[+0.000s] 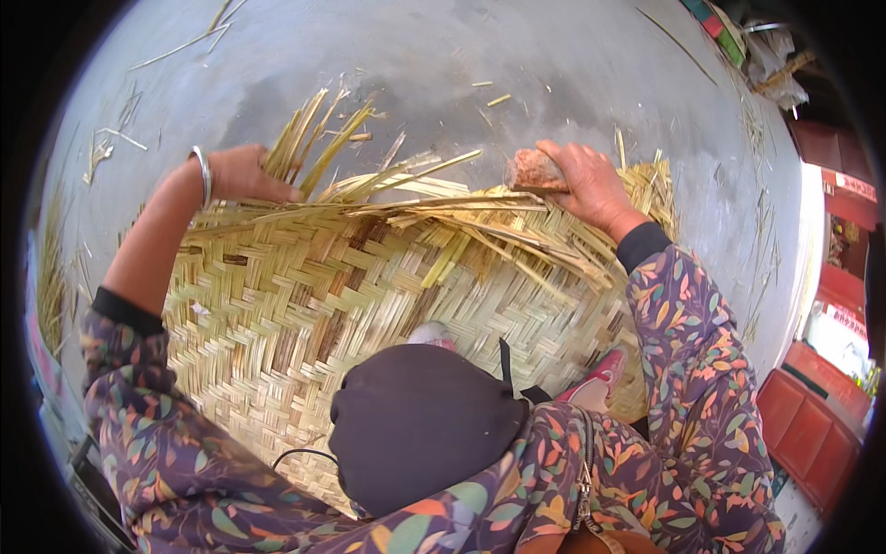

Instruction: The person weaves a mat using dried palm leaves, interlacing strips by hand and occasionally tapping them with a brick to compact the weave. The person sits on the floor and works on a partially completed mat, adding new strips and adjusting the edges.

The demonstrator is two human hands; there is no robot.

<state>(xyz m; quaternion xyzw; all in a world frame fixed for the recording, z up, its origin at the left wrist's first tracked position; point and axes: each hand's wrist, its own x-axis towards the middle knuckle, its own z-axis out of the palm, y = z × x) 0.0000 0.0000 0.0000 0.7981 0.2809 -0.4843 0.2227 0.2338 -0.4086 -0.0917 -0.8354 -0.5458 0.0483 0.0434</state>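
A mat woven from flat straw-coloured strips (277, 305) spreads on the floor beneath me. At its far left edge my left hand (247, 175), a bangle on its wrist, closes round a bundle of loose strips (314, 138) that stick up past my fingers. My right hand (583, 185) grips a rough reddish piece of brick (535, 170) by its right end, over the far edge of the mat. Between the two hands, unwoven strips (443, 203) lie folded and crossed along that edge. The undersides of both hands are hidden.
Loose straw bits (498, 100) lie scattered on the grey floor (406, 46) beyond the mat. My feet, one in a red shoe (604, 369), rest on the mat. Red panelled doors (808, 425) stand at the right, and a pile of odds and ends (775, 60) lies at the far right.
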